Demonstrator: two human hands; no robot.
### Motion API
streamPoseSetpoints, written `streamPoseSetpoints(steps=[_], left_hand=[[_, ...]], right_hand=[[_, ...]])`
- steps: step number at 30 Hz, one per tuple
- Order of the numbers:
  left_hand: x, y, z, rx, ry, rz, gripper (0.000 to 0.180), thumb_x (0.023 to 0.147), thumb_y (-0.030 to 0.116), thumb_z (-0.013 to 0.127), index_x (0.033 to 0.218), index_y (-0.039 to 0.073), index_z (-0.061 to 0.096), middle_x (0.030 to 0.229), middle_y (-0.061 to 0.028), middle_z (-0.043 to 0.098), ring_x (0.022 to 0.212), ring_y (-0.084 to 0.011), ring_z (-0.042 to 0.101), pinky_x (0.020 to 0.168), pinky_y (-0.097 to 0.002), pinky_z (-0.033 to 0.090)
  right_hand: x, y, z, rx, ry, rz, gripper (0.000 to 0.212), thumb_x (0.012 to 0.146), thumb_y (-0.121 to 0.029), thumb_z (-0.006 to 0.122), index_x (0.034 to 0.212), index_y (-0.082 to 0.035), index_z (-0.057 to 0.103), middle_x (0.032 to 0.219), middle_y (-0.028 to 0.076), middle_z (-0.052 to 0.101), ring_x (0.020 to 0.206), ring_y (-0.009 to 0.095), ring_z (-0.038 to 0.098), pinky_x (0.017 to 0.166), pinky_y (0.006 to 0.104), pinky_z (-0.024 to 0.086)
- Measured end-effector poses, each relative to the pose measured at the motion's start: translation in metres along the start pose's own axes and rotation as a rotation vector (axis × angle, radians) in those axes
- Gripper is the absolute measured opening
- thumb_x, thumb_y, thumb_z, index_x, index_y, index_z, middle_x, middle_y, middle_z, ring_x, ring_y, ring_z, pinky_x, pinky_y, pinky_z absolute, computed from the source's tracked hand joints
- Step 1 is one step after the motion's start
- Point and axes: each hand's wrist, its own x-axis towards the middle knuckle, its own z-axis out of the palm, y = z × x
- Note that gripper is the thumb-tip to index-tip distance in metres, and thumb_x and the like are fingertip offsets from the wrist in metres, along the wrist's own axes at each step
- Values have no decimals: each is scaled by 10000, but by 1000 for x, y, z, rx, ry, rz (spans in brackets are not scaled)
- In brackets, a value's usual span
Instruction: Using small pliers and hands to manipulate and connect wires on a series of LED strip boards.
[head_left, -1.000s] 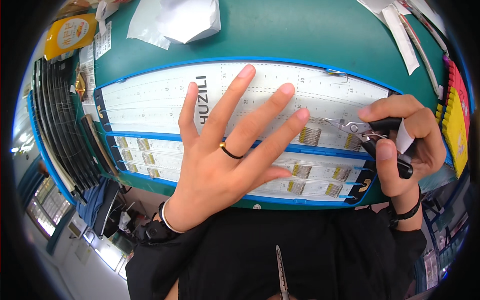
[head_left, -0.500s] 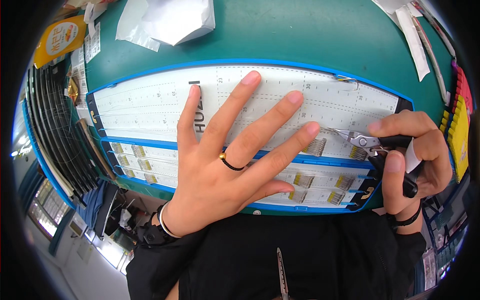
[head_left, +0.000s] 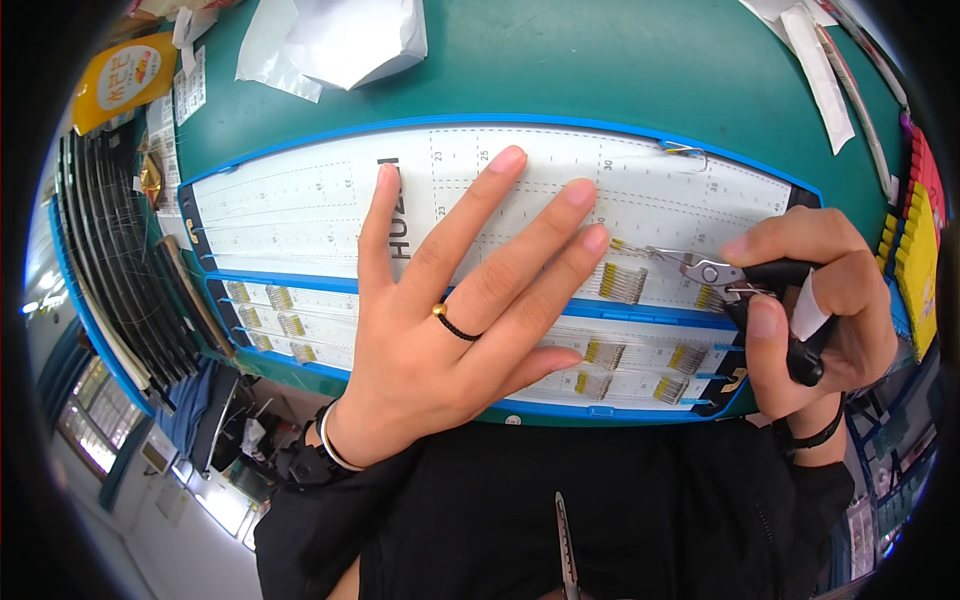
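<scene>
Left head-worn fisheye looked down from near above (straight edges bowed toward the rim) onto the long blue-rimmed white case [head_left: 550, 146] and flat green tabletop [head_left: 580, 60].

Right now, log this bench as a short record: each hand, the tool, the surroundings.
Left hand: open, palm down over the blue-edged case
Right hand: gripping black-handled pliers
Plier tips: near a row of small hooks
Surface: green tabletop
Far side: white paper package
Far left: yellow pouch
</scene>
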Motion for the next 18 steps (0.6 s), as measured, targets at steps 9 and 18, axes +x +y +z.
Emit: streamPoseSetpoints(steps=[9, 18], left_hand=[[2, 2, 2, -7, 47, 28, 556, 875, 502, 565, 1250, 107, 678, 1396, -76, 582, 1363, -370, 459, 1153, -603, 214], [6, 9, -8, -181, 77, -28, 526, 834, 382, 699, 1270, 93, 663, 1384, -115, 579, 1346, -374, 473, 1153, -587, 229]], right_hand=[[1, 4, -3, -33, 10, -75, 227, 826, 61, 564, 835, -70, 378, 937, 266, 678, 779, 196, 606, 715, 291, 497], [-6, 10, -3, 160, 184, 12, 215, 880, -8, 577, 861, -57, 369, 1017, 254, 642, 735, 142, 573, 670, 252, 489]])
